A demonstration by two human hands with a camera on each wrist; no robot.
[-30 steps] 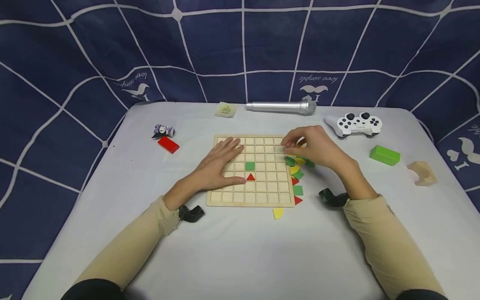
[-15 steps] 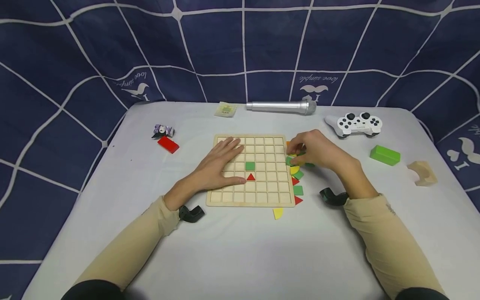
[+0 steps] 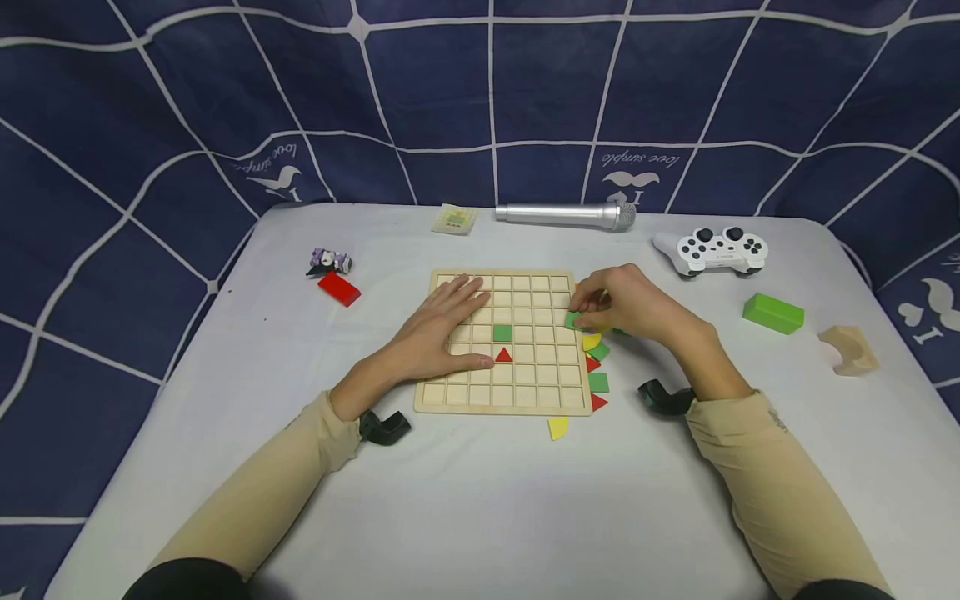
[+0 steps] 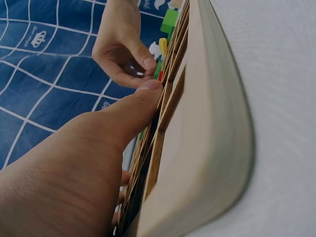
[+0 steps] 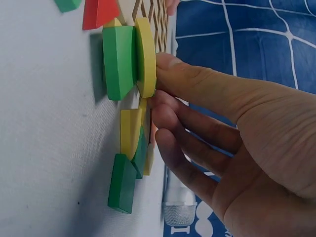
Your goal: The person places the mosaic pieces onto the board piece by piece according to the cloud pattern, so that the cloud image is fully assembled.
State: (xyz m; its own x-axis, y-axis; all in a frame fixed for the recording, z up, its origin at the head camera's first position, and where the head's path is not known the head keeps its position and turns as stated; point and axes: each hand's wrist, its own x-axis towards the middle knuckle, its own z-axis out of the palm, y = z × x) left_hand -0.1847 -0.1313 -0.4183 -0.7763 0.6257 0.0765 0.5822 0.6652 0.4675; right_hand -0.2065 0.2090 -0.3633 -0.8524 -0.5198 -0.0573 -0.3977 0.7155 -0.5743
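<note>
A wooden grid board lies in the middle of the white table. A green square and a red triangle sit in its cells. My left hand lies flat on the board's left half with straight fingers, its thumb beside the red triangle. My right hand is at the board's right edge, thumb and fingers curled round a small green piece. Loose yellow, green and red pieces lie just below that hand. In the right wrist view the thumb touches a yellow piece next to a green one.
A silver microphone and a small packet lie at the back. A white game controller, a green block and a wooden arch are to the right. At the left are a red block and a small toy. A yellow piece lies below the board.
My right hand dropped from the board's far right corner onto the pile, then shifted a green piece slightly left to the board's edge. The left hand stayed put.
</note>
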